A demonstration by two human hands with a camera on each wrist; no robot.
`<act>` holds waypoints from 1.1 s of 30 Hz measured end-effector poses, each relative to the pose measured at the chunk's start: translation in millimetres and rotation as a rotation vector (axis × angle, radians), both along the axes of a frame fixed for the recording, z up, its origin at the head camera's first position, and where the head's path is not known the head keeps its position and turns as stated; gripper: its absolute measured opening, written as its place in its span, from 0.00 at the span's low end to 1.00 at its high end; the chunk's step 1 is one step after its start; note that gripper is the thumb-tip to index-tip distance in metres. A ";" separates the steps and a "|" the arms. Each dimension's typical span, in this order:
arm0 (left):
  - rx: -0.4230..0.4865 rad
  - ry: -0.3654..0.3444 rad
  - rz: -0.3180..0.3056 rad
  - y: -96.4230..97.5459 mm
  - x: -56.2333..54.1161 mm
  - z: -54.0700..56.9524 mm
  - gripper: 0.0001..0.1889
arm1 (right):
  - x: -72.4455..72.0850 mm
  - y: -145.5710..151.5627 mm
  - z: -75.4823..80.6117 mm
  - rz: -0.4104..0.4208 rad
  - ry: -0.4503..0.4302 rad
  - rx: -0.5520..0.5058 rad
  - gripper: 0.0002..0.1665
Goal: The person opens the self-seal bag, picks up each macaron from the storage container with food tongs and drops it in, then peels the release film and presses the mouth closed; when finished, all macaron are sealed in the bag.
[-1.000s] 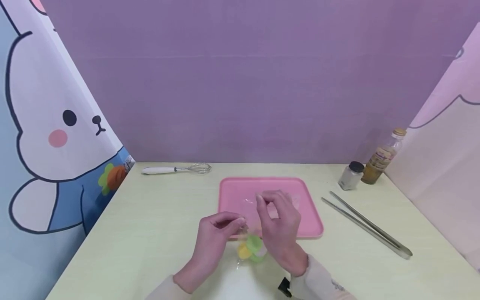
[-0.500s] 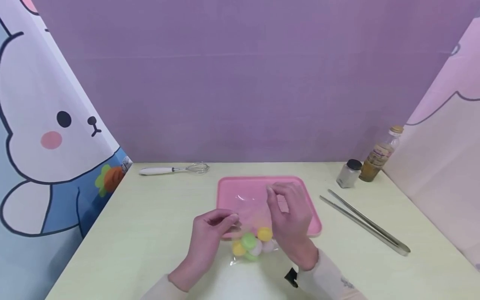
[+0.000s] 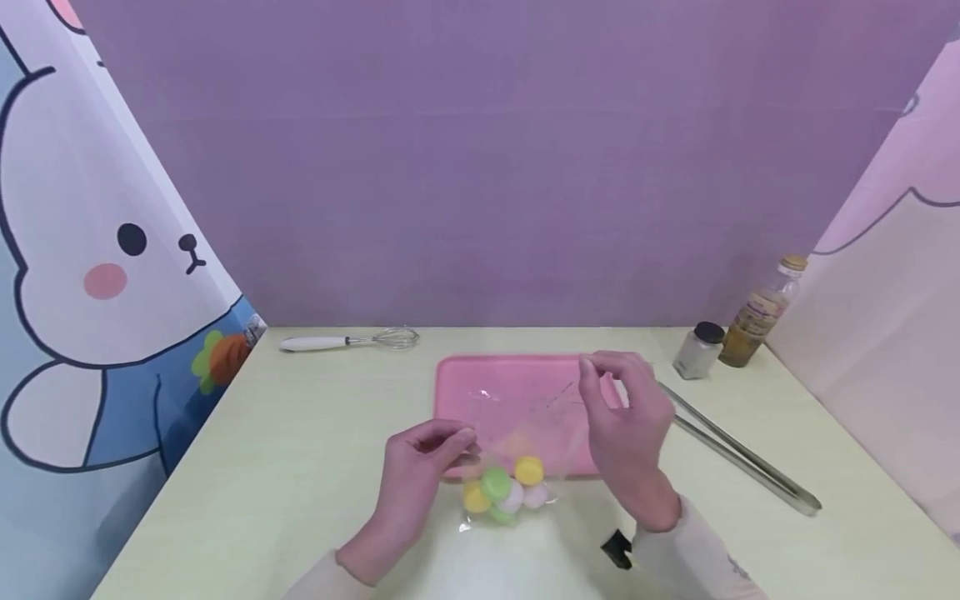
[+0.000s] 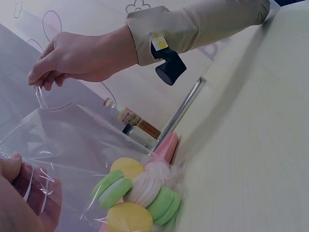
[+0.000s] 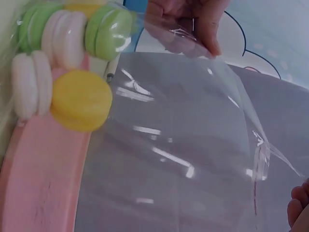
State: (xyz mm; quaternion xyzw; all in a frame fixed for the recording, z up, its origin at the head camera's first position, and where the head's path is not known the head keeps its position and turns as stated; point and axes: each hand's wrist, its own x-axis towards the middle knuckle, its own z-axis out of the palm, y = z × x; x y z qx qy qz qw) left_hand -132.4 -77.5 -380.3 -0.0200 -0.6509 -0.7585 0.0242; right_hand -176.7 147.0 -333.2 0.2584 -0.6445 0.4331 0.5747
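A clear plastic bag (image 4: 72, 130) hangs between both hands, its lower part holding several toy-like macarons in green (image 3: 496, 483), yellow (image 3: 529, 471) and pale pink (image 5: 63, 38). On the left, my left hand (image 3: 420, 467) pinches the bag's edge between thumb and fingers. My right hand (image 3: 630, 412) is higher and farther right, pinching a gathered corner of the bag's top, as the left wrist view shows. A thin reddish line runs along the film near that corner. Behind the bag lies a pink tray (image 3: 457, 375), its front edge partly covered by the macarons in the head view.
A whisk (image 3: 352, 340) lies at the back left of the table. Metal tongs (image 3: 750, 467) lie right of the tray, partly behind the right hand. At the back right stand a black-capped jar (image 3: 697, 354) and a corked bottle (image 3: 759, 317).
My right hand has moved right and slightly up, spreading the bag wider. More macarons show between the hands than a second ago. The left hand has shifted slightly left.
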 end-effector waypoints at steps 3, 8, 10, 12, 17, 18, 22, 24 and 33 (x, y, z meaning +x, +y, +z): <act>-0.002 0.007 0.008 -0.4 0.1 0.8 0.09 | 0.7 10.8 2.5 -0.024 -0.043 0.014 0.15; -0.002 0.005 0.011 -1.2 -0.3 0.7 0.08 | 4.6 24.6 10.5 -0.052 -0.090 0.008 0.04; -0.001 0.004 0.011 -1.1 -0.3 0.4 0.08 | 6.4 28.9 13.3 -0.062 -0.103 0.010 0.02; 0.001 0.003 0.013 -0.8 -0.5 0.1 0.07 | 7.4 32.8 15.7 -0.074 -0.108 0.008 0.03; 0.001 0.004 0.018 -0.4 -0.7 -0.3 0.08 | 9.7 42.9 22.1 -0.098 -0.113 -0.018 0.03; -0.002 0.007 0.020 -0.4 -0.6 -0.2 0.08 | 10.7 44.5 23.9 -0.102 -0.116 -0.024 0.03; -0.002 0.014 0.024 -0.7 -0.9 0.0 0.09 | 15.9 49.1 32.9 -0.100 -0.133 -0.047 0.02; -0.001 0.014 0.024 -0.8 -1.2 0.1 0.09 | 19.1 50.3 37.7 -0.100 -0.139 -0.054 0.02; -0.022 0.000 0.024 0.3 -0.7 0.0 0.10 | 25.8 61.9 49.0 -0.064 -0.122 -0.128 0.05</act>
